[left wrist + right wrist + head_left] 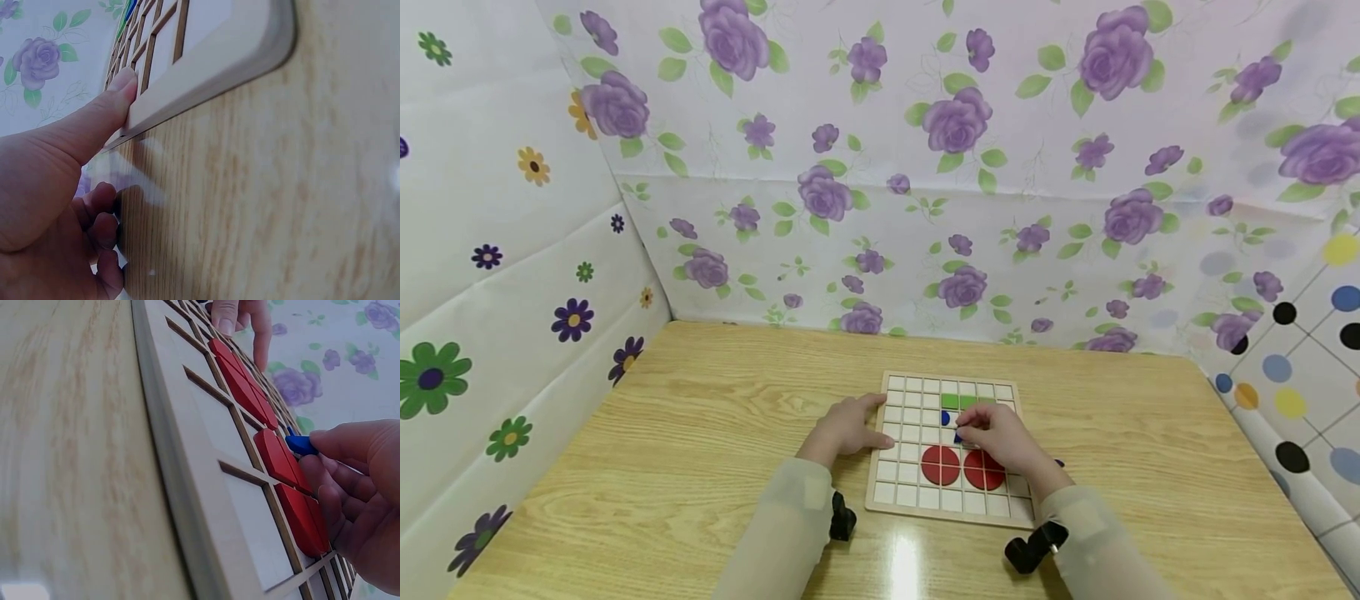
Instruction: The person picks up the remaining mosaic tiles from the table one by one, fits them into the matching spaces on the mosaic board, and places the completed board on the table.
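Note:
A white gridded wooden board (951, 517) lies on the table. My left hand (844, 427) rests at its left edge, with the thumb (123, 94) pressed against the rim and the other fingers loosely bent. My right hand (1006, 437) pinches a small blue piece (301, 445) between thumb and fingertips, close over the middle of the grid. Just left of those fingertips, a blue rounded piece (945, 417) sits in a cell. Nearer me are two red discs (940, 465) made of quarter pieces; the right hand partly covers one. A green row (951, 401) lies behind.
The wooden table (700, 433) extends around the board. A dark blue piece (1059, 463) shows beside my right wrist, partly hidden. Flowered cloth (887, 225) stands behind the table, with patterned cloth along both sides. A black wrist camera (842, 521) is strapped on each arm.

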`<action>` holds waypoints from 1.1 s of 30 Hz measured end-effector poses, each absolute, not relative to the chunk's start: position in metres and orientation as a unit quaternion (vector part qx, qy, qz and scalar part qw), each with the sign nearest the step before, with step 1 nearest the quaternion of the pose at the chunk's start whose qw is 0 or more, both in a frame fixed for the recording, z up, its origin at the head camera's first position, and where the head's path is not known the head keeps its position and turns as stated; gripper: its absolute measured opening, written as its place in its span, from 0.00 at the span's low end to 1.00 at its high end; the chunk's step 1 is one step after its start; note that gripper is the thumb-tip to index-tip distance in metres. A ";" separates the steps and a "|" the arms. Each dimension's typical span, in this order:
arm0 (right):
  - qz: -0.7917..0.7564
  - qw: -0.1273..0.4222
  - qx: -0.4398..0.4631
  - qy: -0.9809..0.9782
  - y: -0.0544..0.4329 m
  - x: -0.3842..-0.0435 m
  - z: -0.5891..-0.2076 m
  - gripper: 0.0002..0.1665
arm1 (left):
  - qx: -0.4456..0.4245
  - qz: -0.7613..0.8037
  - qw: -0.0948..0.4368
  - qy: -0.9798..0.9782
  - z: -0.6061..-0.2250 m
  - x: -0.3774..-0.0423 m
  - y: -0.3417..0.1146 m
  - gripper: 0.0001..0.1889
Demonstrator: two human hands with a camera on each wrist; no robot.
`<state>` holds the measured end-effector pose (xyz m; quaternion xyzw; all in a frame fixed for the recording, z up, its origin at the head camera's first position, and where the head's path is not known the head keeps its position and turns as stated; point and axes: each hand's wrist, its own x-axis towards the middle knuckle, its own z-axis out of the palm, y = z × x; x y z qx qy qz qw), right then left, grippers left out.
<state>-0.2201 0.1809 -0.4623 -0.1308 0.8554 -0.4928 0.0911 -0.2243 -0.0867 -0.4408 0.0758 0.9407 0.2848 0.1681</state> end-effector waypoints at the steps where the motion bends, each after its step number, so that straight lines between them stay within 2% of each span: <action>1: -0.488 0.089 -0.134 0.858 0.181 -0.220 -0.463 0.07 | 0.076 0.285 0.168 0.941 -0.441 -0.224 -0.087 0.40; 15: -0.477 0.101 -0.121 0.865 0.182 -0.221 -0.464 0.08 | 0.074 0.284 0.168 0.941 -0.441 -0.224 -0.087 0.40; 33: -0.442 0.104 -0.116 0.883 0.180 -0.223 -0.461 0.03 | 0.073 0.283 0.168 0.941 -0.439 -0.223 -0.085 0.40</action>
